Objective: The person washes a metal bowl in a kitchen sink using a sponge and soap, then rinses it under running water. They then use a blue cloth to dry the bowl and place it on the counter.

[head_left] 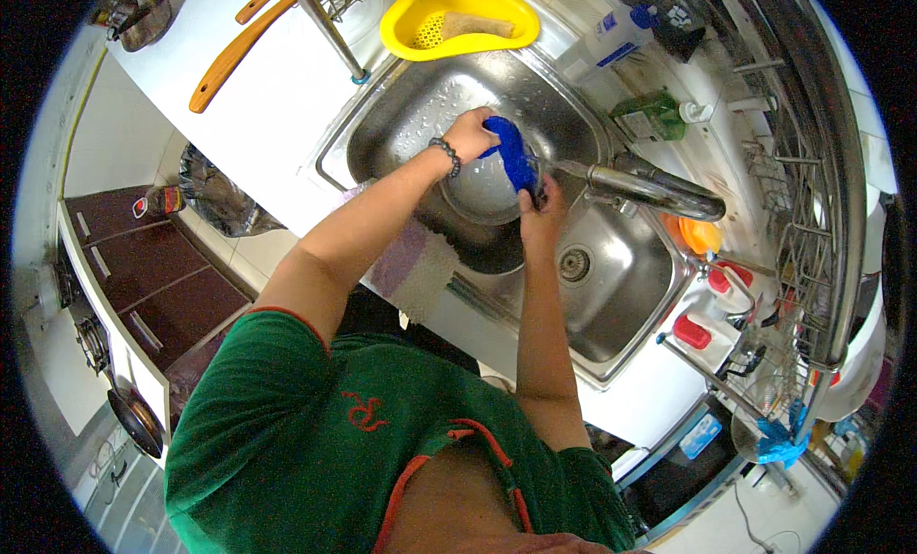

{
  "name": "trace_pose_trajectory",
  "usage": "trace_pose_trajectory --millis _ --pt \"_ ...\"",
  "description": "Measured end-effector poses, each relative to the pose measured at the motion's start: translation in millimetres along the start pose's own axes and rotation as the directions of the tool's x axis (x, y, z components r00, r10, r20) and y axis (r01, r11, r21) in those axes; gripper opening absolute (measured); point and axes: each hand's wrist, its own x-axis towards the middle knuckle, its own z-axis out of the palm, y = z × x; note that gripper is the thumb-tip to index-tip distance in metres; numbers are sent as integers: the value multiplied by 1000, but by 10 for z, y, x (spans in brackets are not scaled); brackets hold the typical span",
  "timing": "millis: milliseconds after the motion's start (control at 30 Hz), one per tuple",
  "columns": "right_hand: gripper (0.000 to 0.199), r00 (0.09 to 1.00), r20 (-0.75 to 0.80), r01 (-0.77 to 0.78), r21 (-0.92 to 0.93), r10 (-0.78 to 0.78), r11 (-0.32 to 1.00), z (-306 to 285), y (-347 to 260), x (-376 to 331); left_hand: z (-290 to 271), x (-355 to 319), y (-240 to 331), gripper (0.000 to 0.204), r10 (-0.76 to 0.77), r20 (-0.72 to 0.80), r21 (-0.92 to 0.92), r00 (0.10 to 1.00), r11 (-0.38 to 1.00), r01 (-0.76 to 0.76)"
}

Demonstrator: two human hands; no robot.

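Observation:
Over the left basin of a steel double sink [377, 138], both hands hold a soft blue cloth [514, 155]. The fingers of my left hand [470, 136] are closed on its upper left end. My right hand [543, 212] grips its lower end, partly hidden by the cloth. Below them in the basin sits a round, shiny bowl [468, 193], partly covered by my left wrist and the cloth. The tip of the metal faucet [659, 189] reaches close to the cloth from the right.
A yellow strainer basket [411, 24] holding a pale piece stands behind the sink. Green [659, 117] and white bottles [611, 36] line the right ledge. Wooden handles [239, 57] lie on the left counter. A towel [411, 263] hangs at the front edge; a wire rack [802, 201] stands right.

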Motion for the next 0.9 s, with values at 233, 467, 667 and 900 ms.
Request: trace_pose_trajectory --millis 233,467,667,900 --pt "53 610 779 -734 625 149 -266 246 -9 195 242 -345 261 34 -69 441 -410 895 871 270" --pt "54 698 713 -700 699 66 -142 87 -373 440 225 -254 382 29 -78 279 -527 957 820 221" --pt "39 662 748 -749 662 -49 -21 87 -384 567 261 97 322 49 591 100 731 801 502 -462" --pt "16 543 840 -828 535 -2 164 -25 -417 511 312 20 345 37 -24 559 -509 829 779 366"
